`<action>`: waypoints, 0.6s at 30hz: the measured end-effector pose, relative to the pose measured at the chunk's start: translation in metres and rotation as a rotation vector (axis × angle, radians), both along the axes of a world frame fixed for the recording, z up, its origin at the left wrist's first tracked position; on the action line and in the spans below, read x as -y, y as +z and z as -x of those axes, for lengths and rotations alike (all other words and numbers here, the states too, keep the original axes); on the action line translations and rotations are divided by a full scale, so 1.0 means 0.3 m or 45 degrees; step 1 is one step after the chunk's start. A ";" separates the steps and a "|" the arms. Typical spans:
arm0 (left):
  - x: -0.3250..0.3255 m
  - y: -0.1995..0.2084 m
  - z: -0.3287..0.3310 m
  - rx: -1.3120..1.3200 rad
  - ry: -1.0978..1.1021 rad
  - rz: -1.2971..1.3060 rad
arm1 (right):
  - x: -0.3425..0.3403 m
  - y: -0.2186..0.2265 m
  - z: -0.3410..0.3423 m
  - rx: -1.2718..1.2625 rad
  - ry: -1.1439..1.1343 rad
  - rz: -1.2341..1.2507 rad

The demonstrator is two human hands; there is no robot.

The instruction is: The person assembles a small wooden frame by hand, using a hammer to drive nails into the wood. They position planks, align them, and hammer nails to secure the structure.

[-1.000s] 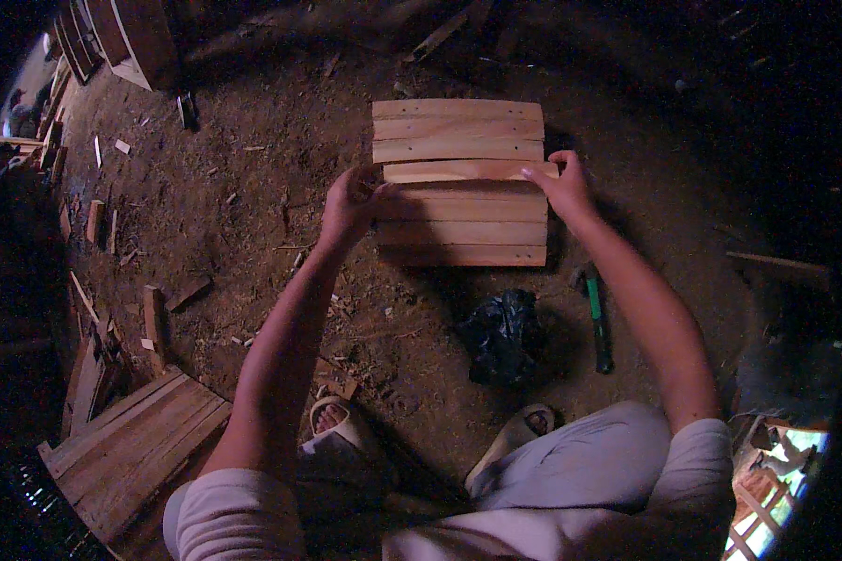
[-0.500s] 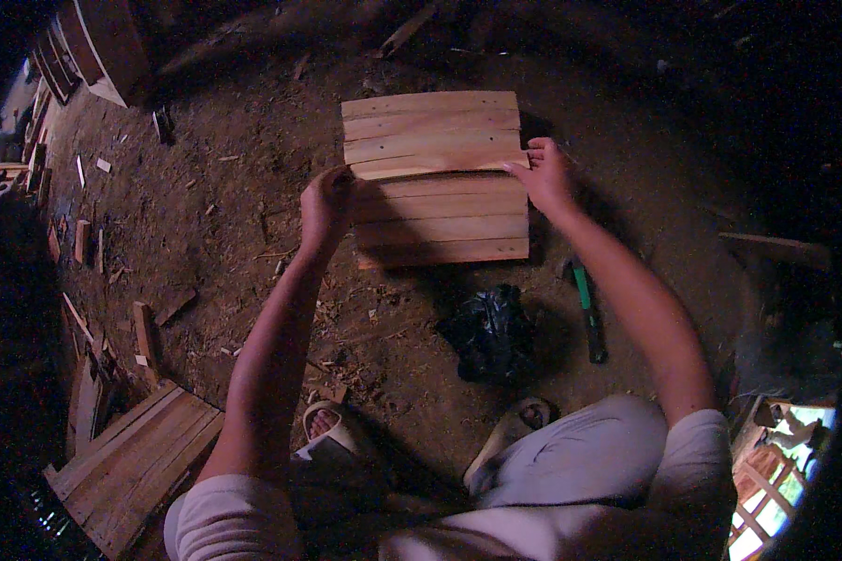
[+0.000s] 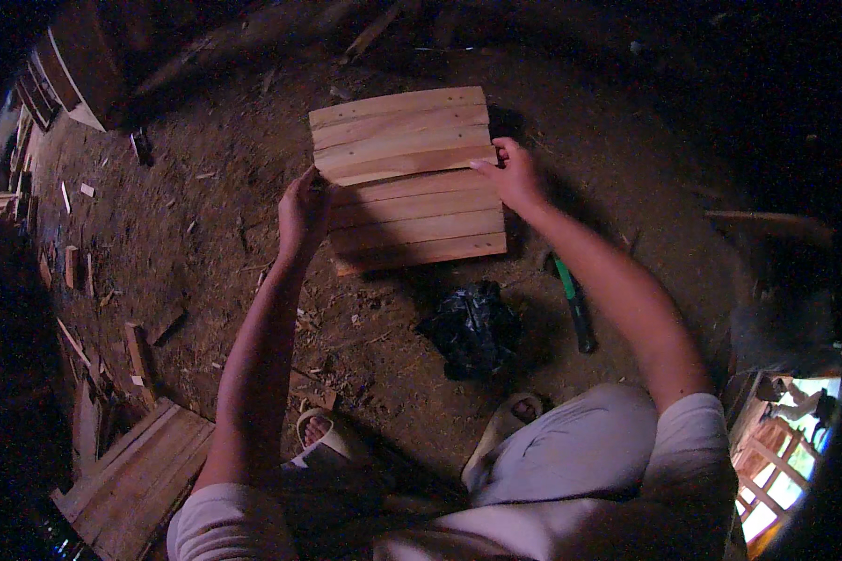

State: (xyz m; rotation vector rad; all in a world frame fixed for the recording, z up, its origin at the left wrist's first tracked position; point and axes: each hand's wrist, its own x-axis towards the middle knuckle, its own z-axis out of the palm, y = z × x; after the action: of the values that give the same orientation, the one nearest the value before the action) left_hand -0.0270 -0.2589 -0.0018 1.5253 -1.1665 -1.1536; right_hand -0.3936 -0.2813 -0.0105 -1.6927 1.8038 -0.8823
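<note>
A slatted wooden panel (image 3: pixel 398 136) of pale boards, with dark nail heads along it, is gripped at both ends. My left hand (image 3: pixel 301 215) is closed on its left end near the lower corner, its fingertips partly hidden. At the right end, my right hand (image 3: pixel 516 179) pinches the edge, thumb on top. Right below the panel's near edge lies a second set of wooden slats (image 3: pixel 421 224), partly in the shadow of my left arm. Whether the two are joined cannot be seen.
On the dirt floor, a crumpled black plastic bag (image 3: pixel 472 327) and a hammer (image 3: pixel 573 301) with a green and black handle lie nearer me. Another slatted panel (image 3: pixel 140 477) is at the lower left, with wood offcuts (image 3: pixel 138 360) beyond it. A plank (image 3: pixel 772 226) lies far right.
The whole view has shifted a little, so the slats, bag and hammer sit further left and the slats look slightly turned. Both hands keep their hold on the panel's ends.
</note>
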 end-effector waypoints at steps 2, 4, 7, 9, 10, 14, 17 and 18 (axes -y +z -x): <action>-0.014 0.005 0.000 0.223 -0.046 0.081 | 0.016 -0.032 0.008 0.066 0.057 -0.005; -0.005 0.008 0.041 0.346 -0.116 0.146 | 0.012 -0.077 0.047 0.020 0.015 0.023; -0.021 -0.008 -0.035 0.258 -0.095 0.128 | 0.020 -0.019 -0.014 0.174 0.076 -0.065; -0.022 0.023 -0.023 0.314 -0.129 0.082 | 0.006 0.004 -0.023 0.237 0.040 -0.096; -0.027 0.039 -0.019 0.131 -0.093 0.048 | -0.001 0.011 -0.038 0.232 -0.011 -0.076; -0.031 0.079 0.017 -0.096 -0.072 0.020 | 0.013 -0.020 0.003 0.352 -0.084 -0.132; -0.029 0.086 0.011 0.048 -0.047 0.009 | 0.022 -0.028 0.010 0.113 -0.101 -0.131; -0.026 0.086 0.013 0.078 -0.027 -0.006 | 0.024 -0.026 0.009 0.143 -0.080 -0.164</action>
State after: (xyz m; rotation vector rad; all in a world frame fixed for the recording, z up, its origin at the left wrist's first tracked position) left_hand -0.0309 -0.2511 0.0241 1.5649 -1.2247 -1.1313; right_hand -0.3963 -0.2886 -0.0183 -1.4847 1.8067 -0.8503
